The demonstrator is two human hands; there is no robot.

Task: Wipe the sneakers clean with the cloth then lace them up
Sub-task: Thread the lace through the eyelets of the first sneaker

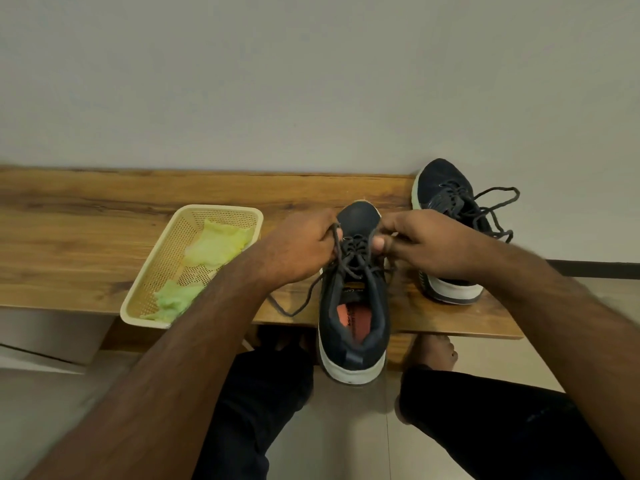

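Near sneaker (351, 306) sits toe-away on the wooden bench (86, 237), heel hanging over the near edge; left hand (298, 247) fist-closed, pinching its lace (334, 237), right hand (426, 244) pinching lace w/ thumb & fingers. 2nd sneaker (446, 209) far right by the wall, laces loose. Yellow-green cloth (214, 245) in the basket (138, 296), left of hands.

R hand (426, 242) hides far sneaker's (446, 199) midsection; insole print too blurry.

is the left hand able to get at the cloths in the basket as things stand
Probably yes, once it lets go: the left hand grips a lace, but the cloths lie uncovered in the open basket right beside that forearm.
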